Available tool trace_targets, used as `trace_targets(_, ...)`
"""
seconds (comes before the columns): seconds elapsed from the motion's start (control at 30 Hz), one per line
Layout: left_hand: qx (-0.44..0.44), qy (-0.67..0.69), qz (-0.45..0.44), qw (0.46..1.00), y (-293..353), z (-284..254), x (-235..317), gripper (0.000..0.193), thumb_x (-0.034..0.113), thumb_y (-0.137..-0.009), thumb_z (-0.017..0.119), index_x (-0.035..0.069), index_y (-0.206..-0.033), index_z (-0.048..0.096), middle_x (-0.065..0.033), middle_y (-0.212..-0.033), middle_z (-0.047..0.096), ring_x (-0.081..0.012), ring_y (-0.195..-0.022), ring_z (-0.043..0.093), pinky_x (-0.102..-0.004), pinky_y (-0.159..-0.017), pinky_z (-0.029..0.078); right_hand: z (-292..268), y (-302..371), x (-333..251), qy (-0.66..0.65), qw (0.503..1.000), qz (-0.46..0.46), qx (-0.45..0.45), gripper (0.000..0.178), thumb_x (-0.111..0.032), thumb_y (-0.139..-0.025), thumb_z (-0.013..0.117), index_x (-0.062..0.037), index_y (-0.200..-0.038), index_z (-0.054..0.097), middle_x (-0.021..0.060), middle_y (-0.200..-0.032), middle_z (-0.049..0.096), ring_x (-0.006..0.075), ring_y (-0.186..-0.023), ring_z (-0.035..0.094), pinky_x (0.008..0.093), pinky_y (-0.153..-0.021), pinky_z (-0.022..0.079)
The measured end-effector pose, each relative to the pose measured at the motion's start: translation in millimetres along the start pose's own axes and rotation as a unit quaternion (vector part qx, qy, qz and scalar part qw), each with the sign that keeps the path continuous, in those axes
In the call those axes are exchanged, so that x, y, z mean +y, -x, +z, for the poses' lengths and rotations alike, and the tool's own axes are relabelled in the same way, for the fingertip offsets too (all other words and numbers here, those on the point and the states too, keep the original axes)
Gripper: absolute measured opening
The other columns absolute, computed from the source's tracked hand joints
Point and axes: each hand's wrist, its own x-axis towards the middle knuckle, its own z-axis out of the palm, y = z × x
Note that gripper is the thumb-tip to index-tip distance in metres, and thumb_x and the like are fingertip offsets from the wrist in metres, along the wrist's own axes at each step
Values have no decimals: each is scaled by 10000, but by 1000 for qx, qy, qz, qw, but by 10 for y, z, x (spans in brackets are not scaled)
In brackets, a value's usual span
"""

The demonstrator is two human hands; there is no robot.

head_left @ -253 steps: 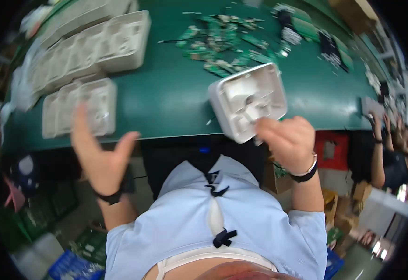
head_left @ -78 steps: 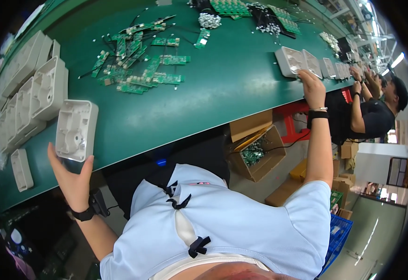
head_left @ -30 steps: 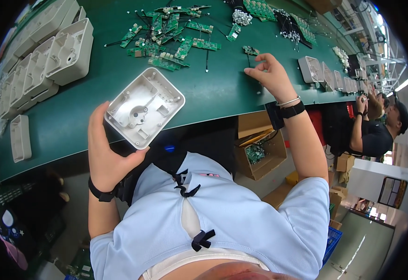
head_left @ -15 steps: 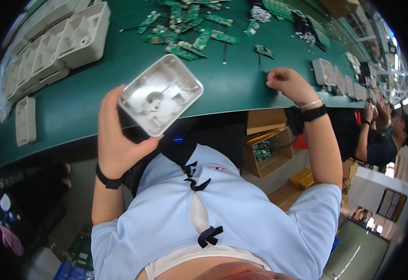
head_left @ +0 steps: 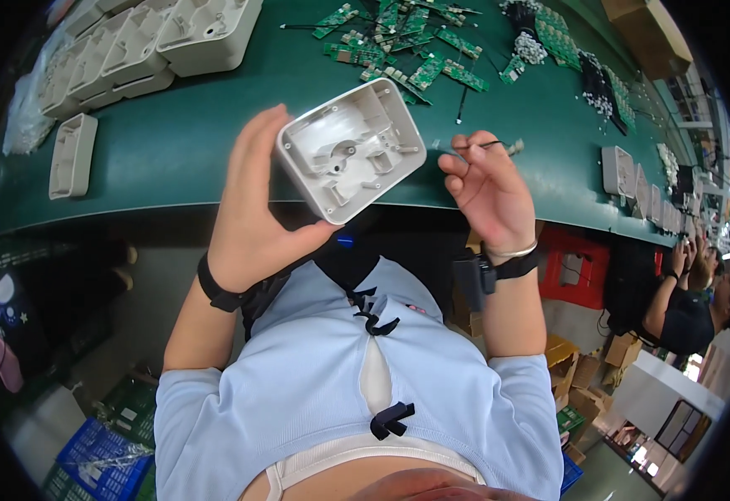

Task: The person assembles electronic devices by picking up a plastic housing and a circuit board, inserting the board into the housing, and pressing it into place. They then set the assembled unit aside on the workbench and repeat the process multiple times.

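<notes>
My left hand (head_left: 256,200) grips a white plastic housing (head_left: 357,154) by its left side and near corner, thumb at the near edge. The housing is tilted with its open side up, showing posts, ribs and a round boss inside. To the right of it, my right hand (head_left: 494,188) is raised, palm toward me, pinching a thin black cable (head_left: 489,145). A small pale piece, blurred, shows at the cable's right end; I cannot make out its kind. The two hands are apart, and the right fingers do not touch the housing.
Green circuit boards (head_left: 415,37) lie in a loose pile at the back of the green table (head_left: 173,142). White housings (head_left: 206,33) are stacked at the left, with a single one (head_left: 73,156) nearer. Black cable bundles (head_left: 603,92) lie at the right; another person (head_left: 686,292) works beyond.
My right hand has come left from the table toward the housing, lifting the black cable. A small board with a cable is gone from its spot. The housing appears further right as the view shifted.
</notes>
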Motion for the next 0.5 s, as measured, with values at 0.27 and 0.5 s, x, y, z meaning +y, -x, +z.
trace_targets(0.27, -18, 10, 8, 1000, -44, 46, 97, 1028, 152, -701, 922, 5, -1580, 410, -238, -1537, 505, -400, -1439, 514, -454, -1205, 417, 654, -53, 469, 424, 883, -202, 9, 99, 25, -942, 761, 22, -1041, 757, 80, -1040, 784, 122, -935, 703, 255, -794, 542)
trace_targets(0.5, -1, -21, 52, 998, -64, 76, 140, 1019, 129, -678, 920, 24, -1564, 428, -226, -1527, 512, -405, -1427, 520, -455, -1190, 432, 731, -87, 510, 487, 851, -191, 50, 119, 30, -902, 799, 33, -1020, 787, 72, -1003, 788, 114, -871, 706, 244, -781, 543)
